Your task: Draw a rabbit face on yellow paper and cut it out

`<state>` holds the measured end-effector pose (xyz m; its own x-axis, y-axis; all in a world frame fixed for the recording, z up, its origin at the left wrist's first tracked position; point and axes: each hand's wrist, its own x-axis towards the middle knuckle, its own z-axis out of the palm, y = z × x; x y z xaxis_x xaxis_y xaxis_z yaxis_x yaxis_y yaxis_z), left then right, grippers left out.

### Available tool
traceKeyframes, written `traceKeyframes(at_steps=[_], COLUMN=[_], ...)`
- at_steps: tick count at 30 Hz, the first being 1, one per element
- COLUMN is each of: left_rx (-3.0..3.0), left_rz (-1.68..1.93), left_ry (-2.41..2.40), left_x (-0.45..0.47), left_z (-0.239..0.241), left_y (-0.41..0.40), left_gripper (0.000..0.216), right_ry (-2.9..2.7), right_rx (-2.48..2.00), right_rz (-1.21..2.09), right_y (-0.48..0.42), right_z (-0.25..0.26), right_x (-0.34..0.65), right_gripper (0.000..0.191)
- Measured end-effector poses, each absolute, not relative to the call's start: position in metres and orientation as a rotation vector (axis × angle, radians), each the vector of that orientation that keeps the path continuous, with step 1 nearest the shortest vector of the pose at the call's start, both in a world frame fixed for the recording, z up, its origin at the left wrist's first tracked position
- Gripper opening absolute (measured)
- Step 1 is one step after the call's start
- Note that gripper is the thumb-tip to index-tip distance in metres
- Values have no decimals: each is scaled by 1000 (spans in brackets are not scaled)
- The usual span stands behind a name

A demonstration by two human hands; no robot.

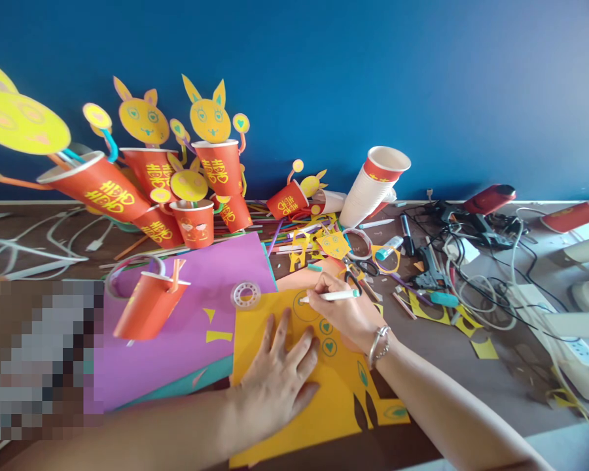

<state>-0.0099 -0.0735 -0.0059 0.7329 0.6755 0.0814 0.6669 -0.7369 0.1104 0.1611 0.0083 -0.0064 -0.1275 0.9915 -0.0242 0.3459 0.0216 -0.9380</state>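
Step judged: outline being drawn w/ white marker [330,296] on yellow card sheet [294,392], which lies flat on worktop [471,366] at near centre, overlapping purple sheet [196,327] to its left. Marker tip set on a pencilled circle at sheet's far edge, just right of tape roll [245,294].

Right hand [343,314]: grip closed on marker in pen hold, wrist low, forearm in from near right.

Left hand [275,379]: flat, fingers spread, holding nothing, pressed on sheet.

Next move prob. calls for steady sheet & slow curve.
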Motion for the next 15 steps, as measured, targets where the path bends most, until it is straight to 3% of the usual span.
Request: traceKeyframes(at_steps=[5,15], left_rx=[2811,2767], left_rz=[175,128], left_ry=[1138,1141], left_x=[-10,-9], left_z=[-8,-5], left_y=[-75,-74], left_gripper=[51,51], right_ry=[-1211,-1445], right_rx=[-1344,-1463], right_rz=[1265,1205], right_y=[12,19], right_z=[-7,2], right_x=[170,181], right_gripper=[31,25])
